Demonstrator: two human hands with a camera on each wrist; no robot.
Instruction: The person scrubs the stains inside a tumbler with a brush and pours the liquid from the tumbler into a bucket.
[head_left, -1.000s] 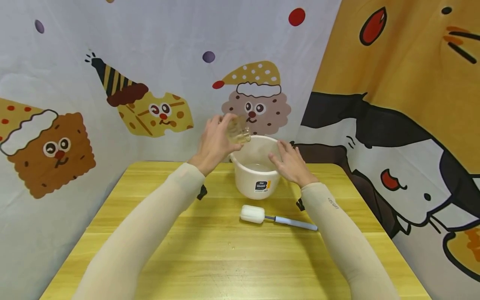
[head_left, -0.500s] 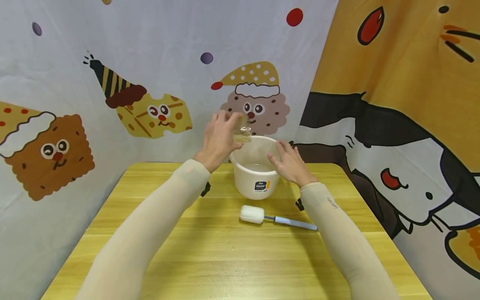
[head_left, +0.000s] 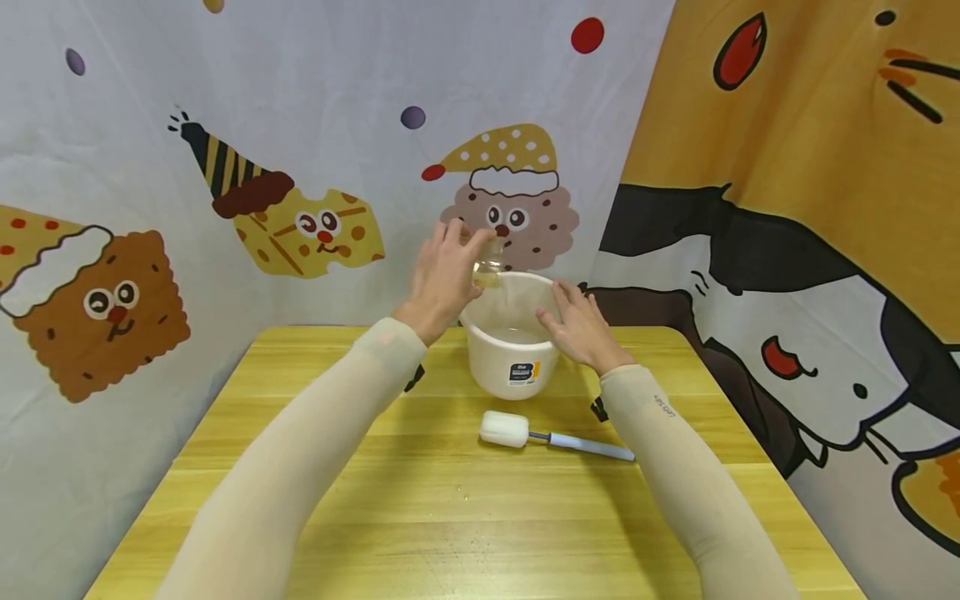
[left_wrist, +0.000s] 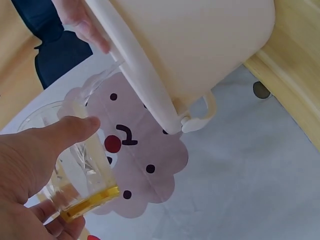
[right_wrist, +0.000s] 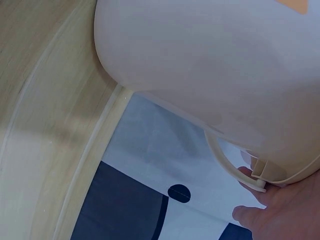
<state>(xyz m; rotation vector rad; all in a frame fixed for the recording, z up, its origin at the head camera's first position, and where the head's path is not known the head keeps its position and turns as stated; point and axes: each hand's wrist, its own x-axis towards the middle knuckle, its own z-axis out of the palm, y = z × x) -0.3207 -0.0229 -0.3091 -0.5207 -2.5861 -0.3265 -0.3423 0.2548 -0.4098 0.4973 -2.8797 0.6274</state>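
Observation:
A clear glass cup (head_left: pixel 489 265) with an amber-looking base is gripped in my left hand (head_left: pixel 442 271), thumb on one side and fingers on the other. It hangs tilted over the left side of a white bucket (head_left: pixel 506 367). From the cup's mouth a thin stream of clear liquid (left_wrist: pixel 100 80) runs toward the bucket in the left wrist view. Some liquid lies in the bucket's bottom. My right hand (head_left: pixel 581 329) holds the bucket's right rim, thumb over the inside and fingers outside. In the right wrist view those fingers are beside the bail handle (right_wrist: pixel 227 162), partly hidden.
A bottle brush (head_left: pixel 504 428) with a white sponge head and pale blue handle lies in front of the bucket on the wooden table (head_left: pixel 360 517). Several small drops dot the tabletop near it. A cartoon-printed curtain (head_left: pixel 322 67) hangs behind the table.
My left hand has moved slightly right with the glass cup and turned it, its mouth now tipped further over the bucket. The right hand, bucket and brush stay in place.

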